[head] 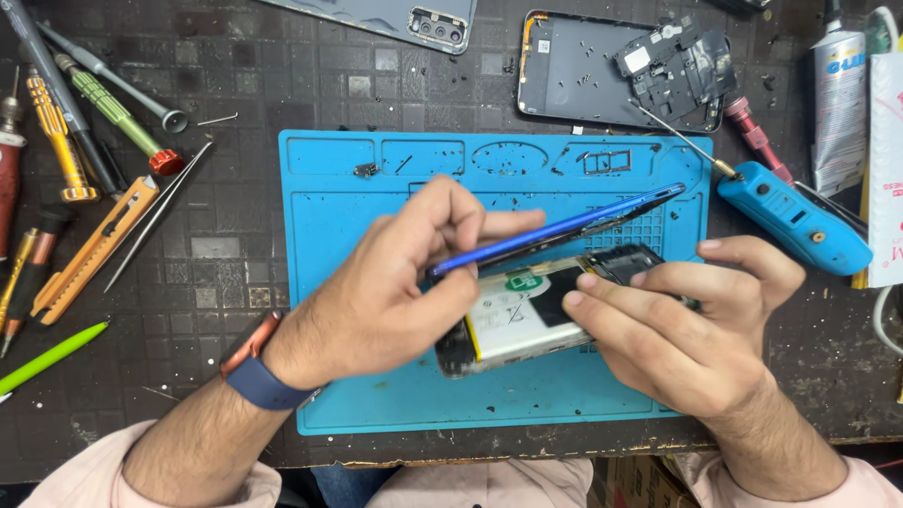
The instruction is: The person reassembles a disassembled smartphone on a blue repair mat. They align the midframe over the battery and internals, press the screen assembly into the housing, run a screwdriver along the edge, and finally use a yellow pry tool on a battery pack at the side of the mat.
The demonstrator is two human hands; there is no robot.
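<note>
We work over a blue mat (376, 395) spread on a dark, gridded bench. Our left hand (395, 282) pinches the near end of a thin blue frame (564, 230) between thumb and fingers, holding it tilted up so that its far end rises toward the upper right. Just beneath it lies an opened phone (527, 315) with a white battery showing, held a little above the mat. Our right hand (687, 329) grips the phone's right end, fingers (611, 301) curled and pressed down on its dark upper part, thumb along the far edge. The frame and the phone meet near the right side and stand apart on the left, like an open hinge. A watch with a blue strap (259, 372) sits on our left wrist.

To the right, a blue electric screwdriver (795, 221) lies at the mat's corner, its thin bit pointing up and left. Above the mat rests a dark phone back (583, 71) with a black cover plate (673, 56) on it. On the left lie screwdrivers, one with a green handle (113, 108), tweezers (155, 221), an orange utility knife (89, 254) and a green pen (47, 357).
</note>
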